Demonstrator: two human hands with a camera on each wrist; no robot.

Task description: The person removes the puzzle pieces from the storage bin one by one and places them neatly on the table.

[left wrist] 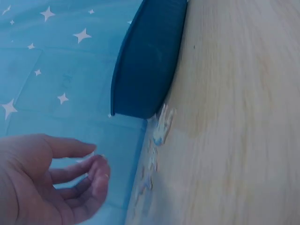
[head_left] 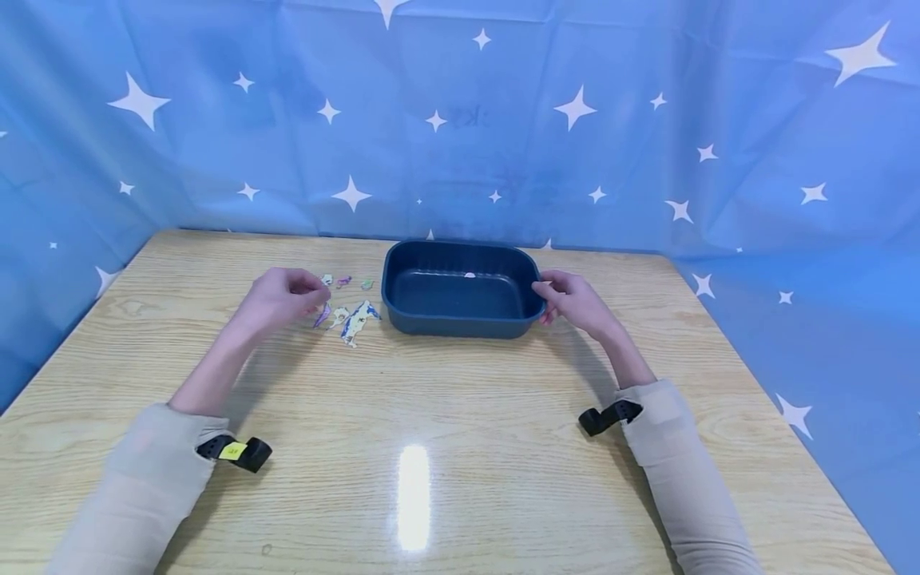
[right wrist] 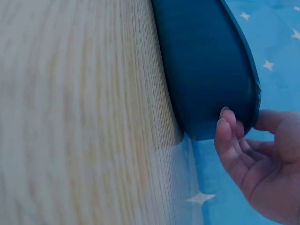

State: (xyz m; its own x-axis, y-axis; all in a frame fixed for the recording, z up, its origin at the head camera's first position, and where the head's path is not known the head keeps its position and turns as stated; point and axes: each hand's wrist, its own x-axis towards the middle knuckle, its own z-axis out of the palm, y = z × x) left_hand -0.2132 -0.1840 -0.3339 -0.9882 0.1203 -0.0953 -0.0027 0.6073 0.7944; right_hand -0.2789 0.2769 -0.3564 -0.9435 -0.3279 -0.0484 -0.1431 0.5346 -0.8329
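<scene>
A dark blue rectangular plastic tub (head_left: 463, 327) stands at the back middle of the table, its open side up. A small white piece (head_left: 469, 275) shows inside it. My right hand (head_left: 571, 299) holds the tub's right end, thumb at the rim and fingers against the outer wall, as the right wrist view shows. Left of the tub lie several flat, irregular colourful scraps, the largest a white and blue scrap (head_left: 357, 321). My left hand (left wrist: 61, 183) hovers beside these scraps with loosely curled fingers and a gap between thumb and fingertips; nothing shows in it.
The wooden table (head_left: 489, 423) reaches from my forearms to a blue curtain (head_left: 431, 160) with white stars behind it. Black wrist cameras sit on both sleeves. A purple scrap (head_left: 322, 315) and a small green scrap (head_left: 367, 283) lie near the left hand.
</scene>
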